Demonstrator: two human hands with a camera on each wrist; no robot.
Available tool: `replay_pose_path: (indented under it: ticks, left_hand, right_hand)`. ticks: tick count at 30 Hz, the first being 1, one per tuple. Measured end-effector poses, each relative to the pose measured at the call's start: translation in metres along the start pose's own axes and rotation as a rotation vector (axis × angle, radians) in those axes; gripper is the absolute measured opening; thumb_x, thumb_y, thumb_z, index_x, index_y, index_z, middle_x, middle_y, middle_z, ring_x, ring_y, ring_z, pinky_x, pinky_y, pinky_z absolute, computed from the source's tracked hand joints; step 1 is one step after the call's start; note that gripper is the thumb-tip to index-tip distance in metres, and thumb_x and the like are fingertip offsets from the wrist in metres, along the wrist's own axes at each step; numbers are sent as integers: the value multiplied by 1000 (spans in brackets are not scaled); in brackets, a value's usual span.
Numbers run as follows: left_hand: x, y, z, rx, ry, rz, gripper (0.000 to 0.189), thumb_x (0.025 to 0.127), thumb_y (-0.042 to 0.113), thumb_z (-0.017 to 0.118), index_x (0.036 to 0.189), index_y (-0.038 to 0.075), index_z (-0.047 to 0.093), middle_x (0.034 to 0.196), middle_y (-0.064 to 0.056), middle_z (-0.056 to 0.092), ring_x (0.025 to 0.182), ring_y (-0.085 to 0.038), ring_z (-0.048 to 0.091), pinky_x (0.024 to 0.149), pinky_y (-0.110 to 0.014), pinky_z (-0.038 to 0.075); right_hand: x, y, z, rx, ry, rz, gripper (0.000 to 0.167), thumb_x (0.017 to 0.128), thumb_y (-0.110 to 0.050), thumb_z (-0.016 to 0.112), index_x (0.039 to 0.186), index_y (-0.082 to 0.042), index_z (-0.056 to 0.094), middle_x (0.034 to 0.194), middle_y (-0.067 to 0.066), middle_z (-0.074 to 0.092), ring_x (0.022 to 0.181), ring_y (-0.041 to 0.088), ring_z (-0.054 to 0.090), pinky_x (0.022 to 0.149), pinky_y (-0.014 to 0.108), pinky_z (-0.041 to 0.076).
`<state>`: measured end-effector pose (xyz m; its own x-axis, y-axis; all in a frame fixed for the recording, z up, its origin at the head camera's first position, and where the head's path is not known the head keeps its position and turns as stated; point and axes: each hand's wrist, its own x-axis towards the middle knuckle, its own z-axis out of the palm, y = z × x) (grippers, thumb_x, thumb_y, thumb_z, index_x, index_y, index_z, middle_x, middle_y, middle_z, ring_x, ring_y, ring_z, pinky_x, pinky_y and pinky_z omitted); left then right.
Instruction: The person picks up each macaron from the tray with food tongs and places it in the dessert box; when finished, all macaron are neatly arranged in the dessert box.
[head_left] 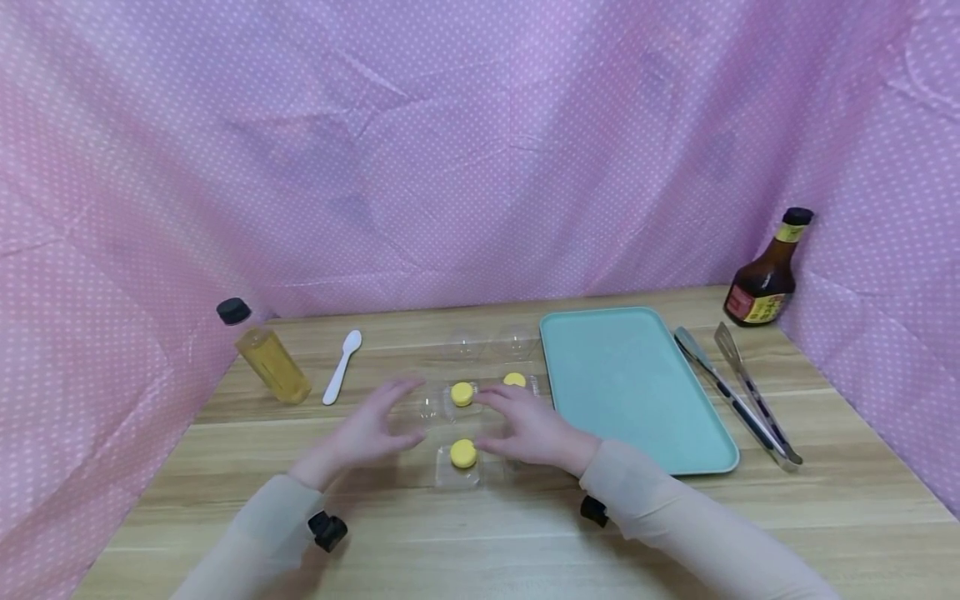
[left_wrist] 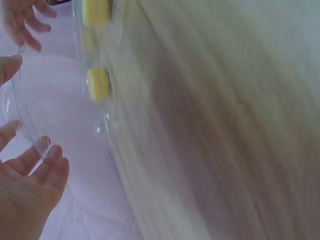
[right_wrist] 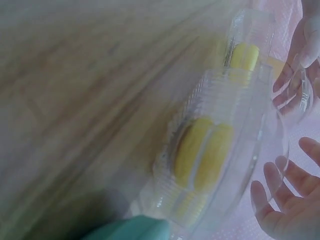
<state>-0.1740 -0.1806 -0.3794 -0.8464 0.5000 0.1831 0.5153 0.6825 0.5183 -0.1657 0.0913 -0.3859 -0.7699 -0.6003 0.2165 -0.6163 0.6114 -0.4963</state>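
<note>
Clear plastic macaron boxes (head_left: 457, 481) lie in the middle of the table, with yellow macarons (head_left: 463, 454) in their compartments. Two more, a middle macaron (head_left: 461, 394) and a far macaron (head_left: 514, 380), sit farther back. My left hand (head_left: 367, 425) is at their left, thumb and fingers curved about the edge of a clear plastic lid (left_wrist: 31, 115). From the right reaches my right hand (head_left: 536, 429), its fingers spread close to the lid and covering part of the boxes. In the right wrist view, a macaron (right_wrist: 202, 155) shows large inside clear plastic.
To the right lies a pale green tray (head_left: 630, 392), with metal tongs (head_left: 738, 404) and a slotted utensil (head_left: 738, 358) beyond it. A dark sauce bottle (head_left: 767, 279) stands at the back right. On the left are an oil bottle (head_left: 273, 362) and a white spoon (head_left: 342, 367).
</note>
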Motion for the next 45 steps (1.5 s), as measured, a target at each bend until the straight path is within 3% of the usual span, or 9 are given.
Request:
replay_pose_path:
  ticks: [9, 22, 26, 34, 40, 45]
  left_hand:
    - [-6, 12, 9, -31, -41, 43, 76, 76, 20, 79, 142, 11, 42, 141, -9, 45, 127, -30, 46, 104, -51, 41]
    - [-6, 21, 22, -47, -82, 111, 81, 76, 23, 78, 144, 10, 37, 142, -15, 43, 126, -33, 47, 101, -55, 42]
    - [-8, 27, 22, -57, -84, 100, 81, 77, 27, 78, 145, 12, 36, 143, -14, 42, 126, -34, 47, 102, -55, 42]
    - [-9, 29, 26, -78, -83, 127, 80, 77, 28, 78, 144, 11, 38, 143, -12, 44, 129, -31, 45, 104, -52, 41]
    - [-9, 27, 27, -44, -76, 195, 80, 75, 27, 80, 142, 7, 41, 140, -14, 47, 127, -32, 47, 104, -52, 41]
    - [-11, 24, 27, -4, -90, 192, 78, 76, 28, 79, 141, 6, 41, 139, -14, 49, 126, -32, 48, 102, -52, 42]
  right_hand:
    - [1, -7, 0, -17, -26, -18, 65, 82, -40, 71, 137, -12, 49, 141, 11, 47, 127, 30, 47, 105, 47, 41]
    - [-2, -9, 2, 3, -55, -19, 67, 83, -41, 70, 138, -10, 48, 142, 14, 46, 129, 31, 44, 104, 48, 42]
    - [-2, -8, 4, -19, -53, -43, 69, 81, -42, 71, 137, -8, 49, 141, 14, 47, 128, 30, 46, 104, 47, 43]
    - [-1, -8, 8, -67, -36, -65, 73, 74, -45, 77, 134, -11, 52, 136, 11, 53, 123, 27, 51, 99, 44, 47]
    - [0, -10, 6, -72, -35, -65, 74, 69, -43, 80, 132, -14, 55, 130, 4, 57, 119, 22, 54, 97, 40, 49]
    - [0, -11, 7, -109, -47, -53, 72, 69, -46, 79, 130, -15, 56, 128, 2, 58, 115, 20, 56, 94, 39, 51]
